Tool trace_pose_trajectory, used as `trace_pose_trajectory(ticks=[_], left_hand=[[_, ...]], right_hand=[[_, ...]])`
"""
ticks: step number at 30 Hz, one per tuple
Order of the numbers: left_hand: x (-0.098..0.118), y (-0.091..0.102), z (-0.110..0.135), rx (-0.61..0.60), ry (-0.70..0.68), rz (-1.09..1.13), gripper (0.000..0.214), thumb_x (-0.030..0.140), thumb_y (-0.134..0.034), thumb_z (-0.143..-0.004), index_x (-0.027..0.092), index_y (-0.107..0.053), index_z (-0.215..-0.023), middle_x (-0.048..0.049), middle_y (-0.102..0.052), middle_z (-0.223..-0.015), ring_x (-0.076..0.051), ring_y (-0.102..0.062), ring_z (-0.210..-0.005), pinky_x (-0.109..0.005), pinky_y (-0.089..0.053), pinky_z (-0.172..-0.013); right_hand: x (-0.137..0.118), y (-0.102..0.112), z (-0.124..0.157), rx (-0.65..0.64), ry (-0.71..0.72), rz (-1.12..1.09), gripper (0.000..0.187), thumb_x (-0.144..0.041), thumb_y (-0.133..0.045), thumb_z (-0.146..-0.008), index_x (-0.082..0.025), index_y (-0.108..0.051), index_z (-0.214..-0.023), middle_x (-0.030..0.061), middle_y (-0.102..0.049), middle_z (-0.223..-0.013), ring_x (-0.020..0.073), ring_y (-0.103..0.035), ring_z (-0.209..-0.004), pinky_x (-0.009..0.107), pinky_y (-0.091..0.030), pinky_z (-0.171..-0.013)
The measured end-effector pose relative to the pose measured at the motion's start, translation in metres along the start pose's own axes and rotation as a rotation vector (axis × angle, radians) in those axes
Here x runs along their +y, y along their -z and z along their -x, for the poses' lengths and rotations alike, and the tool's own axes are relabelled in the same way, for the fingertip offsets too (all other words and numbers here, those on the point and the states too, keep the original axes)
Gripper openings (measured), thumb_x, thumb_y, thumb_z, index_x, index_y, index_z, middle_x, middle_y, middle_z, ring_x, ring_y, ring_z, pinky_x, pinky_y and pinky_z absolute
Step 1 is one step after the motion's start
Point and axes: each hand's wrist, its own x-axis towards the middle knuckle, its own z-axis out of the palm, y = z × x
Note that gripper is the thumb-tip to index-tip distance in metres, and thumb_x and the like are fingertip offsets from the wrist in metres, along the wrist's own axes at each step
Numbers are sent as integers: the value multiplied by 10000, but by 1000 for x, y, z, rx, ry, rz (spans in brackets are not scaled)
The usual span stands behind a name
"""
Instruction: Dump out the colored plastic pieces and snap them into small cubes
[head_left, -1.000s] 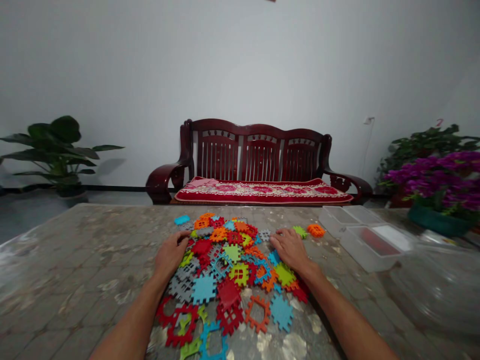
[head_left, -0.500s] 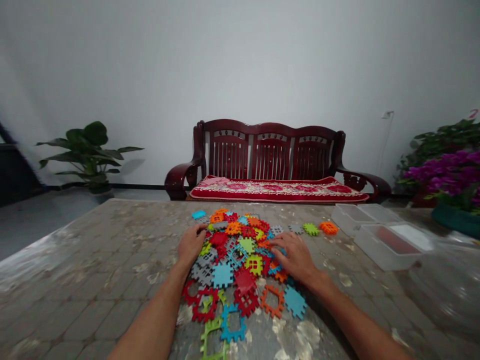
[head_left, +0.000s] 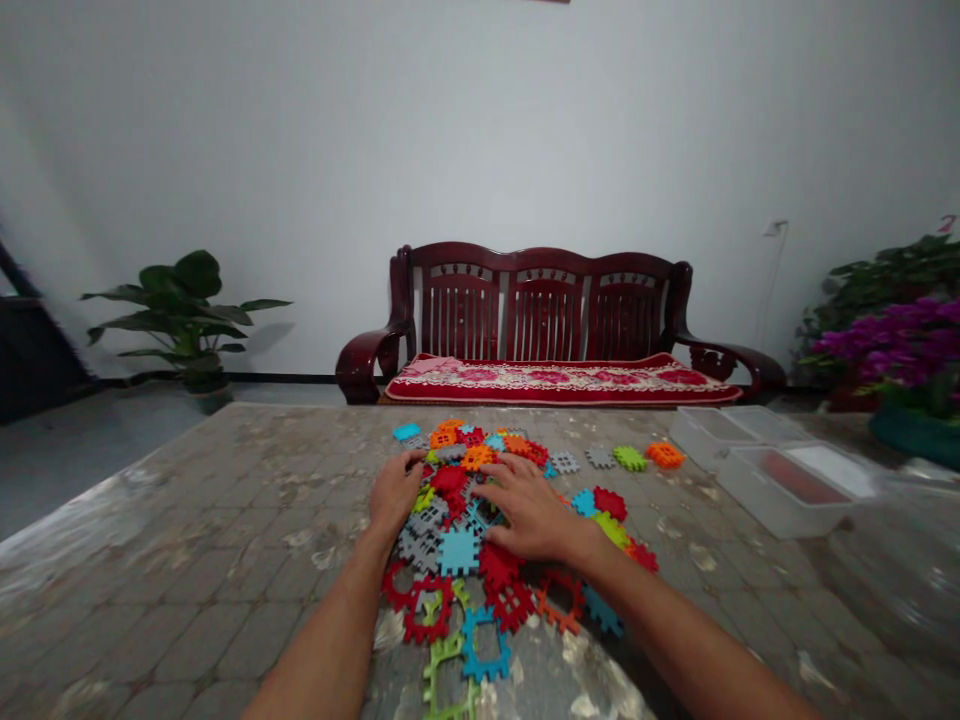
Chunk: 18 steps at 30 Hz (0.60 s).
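A heap of flat, toothed plastic building tiles (head_left: pixel 459 548) in red, blue, green, orange and grey lies on the mottled table (head_left: pixel 225 520) in front of me. My left hand (head_left: pixel 394 491) rests on the heap's left edge, fingers curled over the tiles. My right hand (head_left: pixel 527 508) lies flat on the middle of the heap, fingers spread and pointing left. A few loose tiles, grey (head_left: pixel 599 457), green (head_left: pixel 629 458) and orange (head_left: pixel 664 455), lie apart to the right.
Two clear plastic boxes (head_left: pixel 780 478) stand on the table at the right. Beyond the table are a dark red wooden bench (head_left: pixel 547 330) with a red cushion, a potted plant (head_left: pixel 184 315) at left and purple flowers (head_left: pixel 900 350) at right.
My right hand has slid left from the heap's right side onto its middle, uncovering red, blue and green tiles on the right. The left hand has hardly moved. The view shifted slightly.
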Motion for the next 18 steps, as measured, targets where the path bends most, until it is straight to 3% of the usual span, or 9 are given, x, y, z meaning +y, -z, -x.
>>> trace_pose_trajectory(ticks=[3,8,12,15,18], left_hand=[[0,0,-1,-2,-4,0,339,236,-499,-918,207,-744,-1151,-77,-764,-1186,-236,-684,-1108,-372,-503,-1010],[-1,-1,0,-2,-17,10,333,244,-496,-920,201,-745,-1138,-81,-757,-1200,-247,-678,-1119,-383,-497,-1018],[-1,-1,2,7,-21,7,325,255,-504,-918,211,-744,-1134,-78,-756,-1199,-249,-676,-1120,-385,-494,-1015],[1,1,3,6,-17,0,328,251,-501,-917,222,-741,-1139,-68,-761,-1194,-248,-678,-1115,-388,-499,-1007],[3,3,3,3,-12,-6,337,247,-488,-919,211,-741,-1139,-77,-762,-1187,-245,-687,-1096,-383,-509,-994]], right_hand=[[0,1,1,-17,9,11,510,-344,-680,-825,-274,-655,-1330,91,-522,-1517,321,-339,-1455,550,-235,-1214],[6,5,19,60,-28,14,440,-215,-648,-747,-265,-734,-1176,69,-549,-1493,327,-343,-1448,549,-224,-1215],[1,5,19,116,-37,-6,442,-187,-628,-759,-249,-731,-1185,68,-602,-1415,300,-394,-1388,505,-251,-1211],[-12,6,11,13,55,18,390,-280,-671,-790,-241,-729,-1174,79,-628,-1332,305,-431,-1315,506,-288,-1183],[-23,8,5,-90,119,93,281,-335,-705,-795,-204,-754,-1039,103,-648,-1217,307,-464,-1222,489,-353,-1112]])
